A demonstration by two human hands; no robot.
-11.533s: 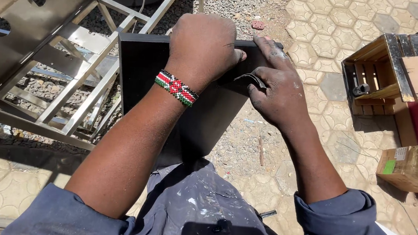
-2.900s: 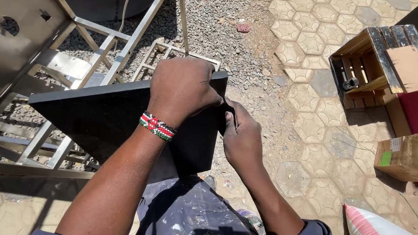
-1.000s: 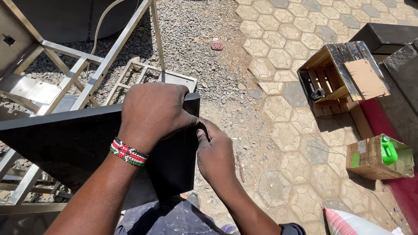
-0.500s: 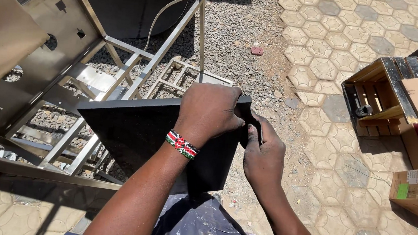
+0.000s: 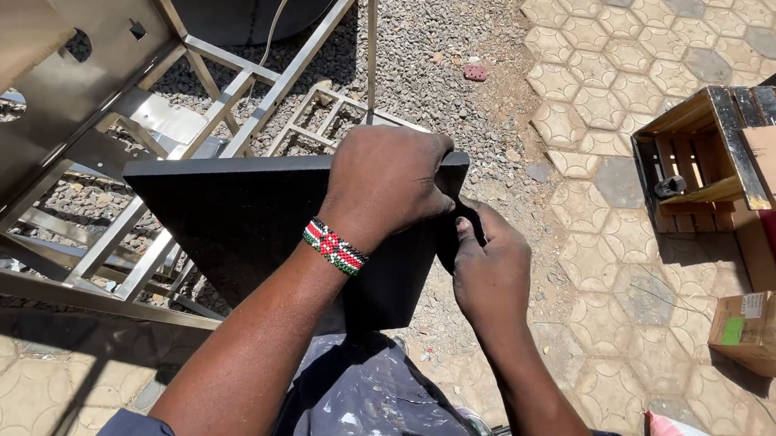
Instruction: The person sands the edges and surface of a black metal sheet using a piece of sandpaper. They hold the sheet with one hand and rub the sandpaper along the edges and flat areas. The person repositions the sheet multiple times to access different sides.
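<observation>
Black flat panel (image 5: 249, 226), matte, tilted; left hand (image 5: 386, 186) grips its top corner; right hand (image 5: 490, 272) pinches its edge; hexagonal paving (image 5: 610, 208) and gravel (image 5: 439, 37) below.

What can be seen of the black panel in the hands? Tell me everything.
The black panel is a flat, dark, matte sheet with straight edges and squared corners; its material cannot be told. It is held tilted above the person's lap, in front of a steel frame. The left hand grips over its top right corner, and the right hand pinches its right edge just below. Its lower part is hidden behind the left forearm.
</observation>
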